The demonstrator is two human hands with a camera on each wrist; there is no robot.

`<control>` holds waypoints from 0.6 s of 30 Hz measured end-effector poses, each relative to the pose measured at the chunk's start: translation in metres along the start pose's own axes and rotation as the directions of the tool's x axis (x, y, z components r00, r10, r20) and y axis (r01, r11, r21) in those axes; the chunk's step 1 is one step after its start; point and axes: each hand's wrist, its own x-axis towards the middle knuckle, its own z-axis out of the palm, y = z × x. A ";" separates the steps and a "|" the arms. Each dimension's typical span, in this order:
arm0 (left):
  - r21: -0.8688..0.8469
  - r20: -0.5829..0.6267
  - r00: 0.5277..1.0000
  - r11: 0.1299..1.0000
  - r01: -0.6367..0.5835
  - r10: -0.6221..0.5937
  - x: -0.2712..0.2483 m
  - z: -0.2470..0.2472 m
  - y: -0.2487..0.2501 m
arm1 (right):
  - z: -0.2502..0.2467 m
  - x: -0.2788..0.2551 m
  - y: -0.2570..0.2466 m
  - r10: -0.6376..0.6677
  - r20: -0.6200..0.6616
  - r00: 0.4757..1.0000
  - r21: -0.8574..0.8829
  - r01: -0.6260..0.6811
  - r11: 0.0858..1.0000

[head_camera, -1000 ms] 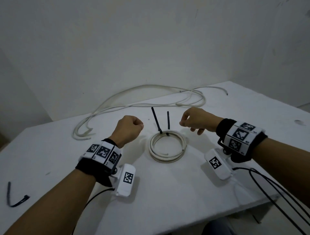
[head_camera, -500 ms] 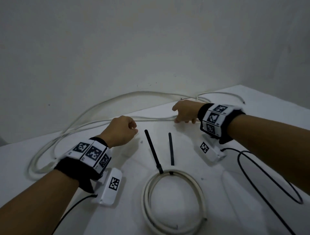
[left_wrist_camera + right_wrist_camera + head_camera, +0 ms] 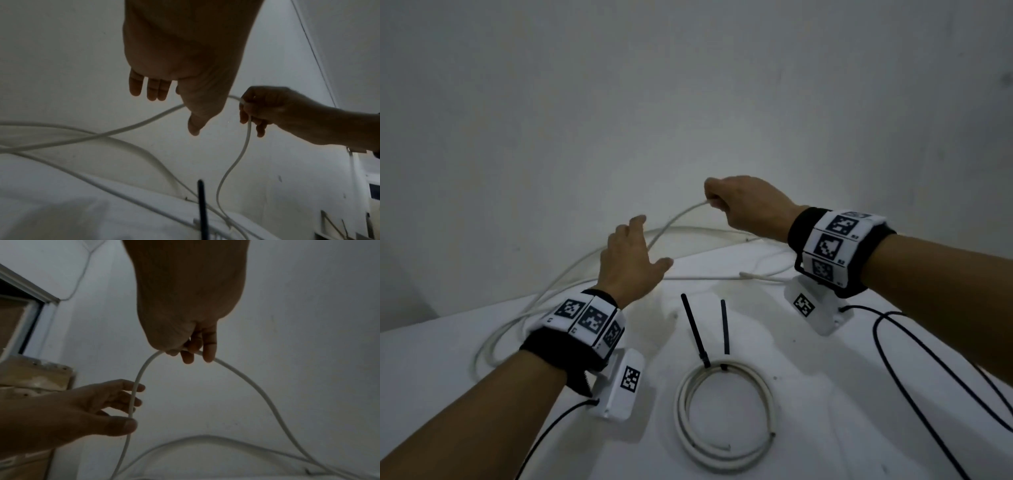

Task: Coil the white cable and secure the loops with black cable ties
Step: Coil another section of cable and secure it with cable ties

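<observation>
The right hand (image 3: 748,205) pinches the white cable (image 3: 678,219) aloft. It slopes down-left just past the spread, empty left hand (image 3: 628,263), the nearer one.

In the head view the left hand (image 3: 628,263) covers part of the long loose white cable (image 3: 674,219), and its fingertips are hidden; the white table (image 3: 448,359) runs off the picture's edges.

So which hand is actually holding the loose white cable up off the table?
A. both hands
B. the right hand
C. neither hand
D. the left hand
B: the right hand pinches the loose white cable in the air, while the left hand is open beside it.
</observation>
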 end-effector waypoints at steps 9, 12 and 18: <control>-0.397 -0.300 0.953 0.905 -0.152 0.029 -0.035 -0.087 0.056 | -0.098 -0.030 -0.037 -0.091 -0.102 0.991 -0.158 0.074 0.985; -0.463 -0.330 0.944 0.874 -0.145 -0.018 -0.050 -0.114 0.066 | -0.098 -0.053 -0.028 0.084 0.026 0.996 -0.248 -0.075 0.966; -0.698 -0.286 0.932 0.715 -0.043 -0.223 -0.073 -0.159 0.065 | -0.108 -0.104 -0.018 0.484 0.265 0.834 -0.034 -0.493 0.869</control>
